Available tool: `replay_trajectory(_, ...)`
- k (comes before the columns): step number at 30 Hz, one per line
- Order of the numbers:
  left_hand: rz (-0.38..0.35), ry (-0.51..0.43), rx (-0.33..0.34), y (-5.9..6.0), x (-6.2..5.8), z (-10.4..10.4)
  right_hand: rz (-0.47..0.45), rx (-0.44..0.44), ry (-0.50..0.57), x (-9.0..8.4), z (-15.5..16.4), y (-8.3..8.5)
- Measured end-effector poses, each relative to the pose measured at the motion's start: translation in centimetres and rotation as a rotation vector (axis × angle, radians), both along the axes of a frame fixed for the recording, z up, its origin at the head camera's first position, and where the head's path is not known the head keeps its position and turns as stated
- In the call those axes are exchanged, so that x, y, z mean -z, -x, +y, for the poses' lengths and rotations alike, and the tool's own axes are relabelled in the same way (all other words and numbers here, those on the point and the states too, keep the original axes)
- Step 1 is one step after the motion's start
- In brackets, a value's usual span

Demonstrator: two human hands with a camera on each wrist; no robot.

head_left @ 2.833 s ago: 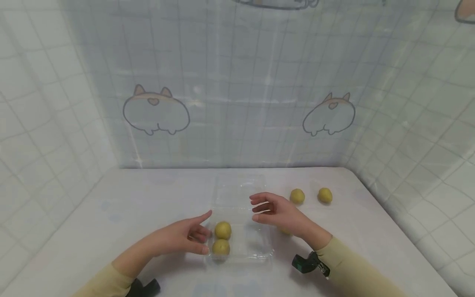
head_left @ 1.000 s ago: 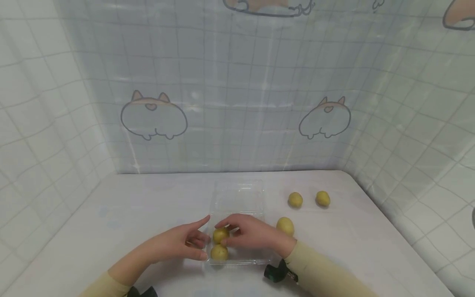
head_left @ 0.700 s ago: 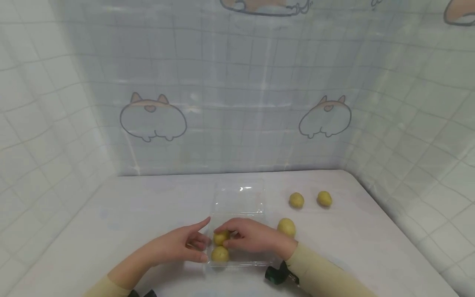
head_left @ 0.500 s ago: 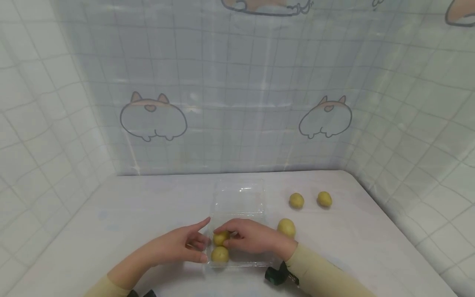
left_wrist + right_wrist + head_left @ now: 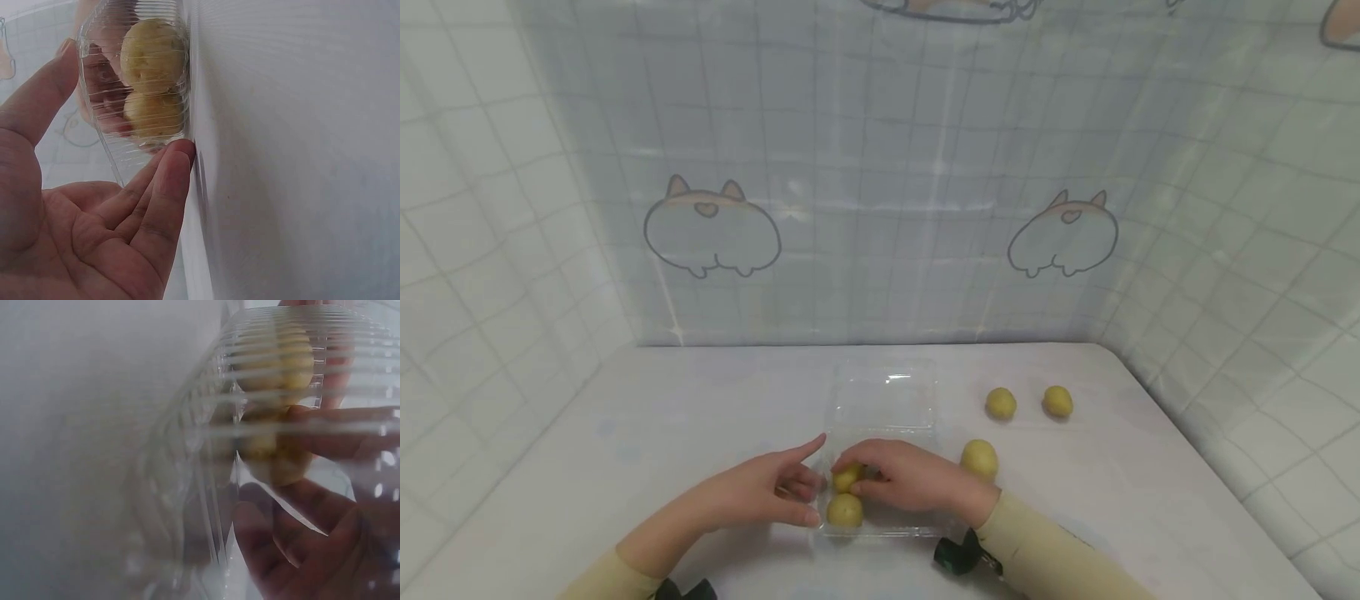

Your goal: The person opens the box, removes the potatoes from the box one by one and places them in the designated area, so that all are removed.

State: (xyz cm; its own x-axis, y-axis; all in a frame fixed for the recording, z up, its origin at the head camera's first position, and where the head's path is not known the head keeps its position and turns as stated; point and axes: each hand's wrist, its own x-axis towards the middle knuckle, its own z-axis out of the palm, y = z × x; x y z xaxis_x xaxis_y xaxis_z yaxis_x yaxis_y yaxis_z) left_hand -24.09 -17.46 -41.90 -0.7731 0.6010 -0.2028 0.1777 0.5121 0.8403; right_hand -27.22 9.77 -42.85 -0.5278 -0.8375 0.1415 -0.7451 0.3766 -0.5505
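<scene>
A clear plastic clamshell box (image 5: 895,532) lies unfolded on the table, its lid (image 5: 886,398) flat toward the back. Two yellow potatoes sit along the left side of its base. The nearer potato (image 5: 846,511) stands free of the fingers. My right hand (image 5: 913,477) reaches into the base and holds the farther potato (image 5: 847,478) between thumb and fingers; in the right wrist view these fingers (image 5: 331,434) show through the ribbed plastic. My left hand (image 5: 760,492) is spread beside the box's left wall, its fingertips (image 5: 174,165) at the wall in the left wrist view.
To the right of the box lies a loose potato (image 5: 979,460), partly behind my right wrist. Farther back are two more, a rounder potato (image 5: 1001,403) and another potato (image 5: 1057,402). Grid-patterned curtains (image 5: 880,250) enclose the white table (image 5: 700,400) at the back and sides.
My right hand has come left and down from above the box's right side and settled around the farther potato. For the last half second both hands have stayed in place.
</scene>
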Motion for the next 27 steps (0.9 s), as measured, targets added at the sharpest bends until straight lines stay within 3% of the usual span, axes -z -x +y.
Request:
replay_trajectory(8, -0.015, -0.007, -0.003, 0.15, -0.26, 0.15, 0.033, 0.025, -0.008, -0.23, -0.03, -0.20)
replay_trajectory(13, -0.013, -0.004, 0.002, 0.17, -0.21, 0.13, 0.053, 0.071, 0.049, -0.37, 0.12, -0.32)
replay_trajectory(19, -0.005, -0.002, -0.001, 0.28, -0.39, 0.09, -0.064, 0.151, 0.170, -0.76, 0.40, -0.23)
replay_trajectory(27, -0.032, -0.040, 0.009, 0.10, -0.25, -0.15, -0.132, 0.112, 0.225, -0.63, 0.56, -0.05)
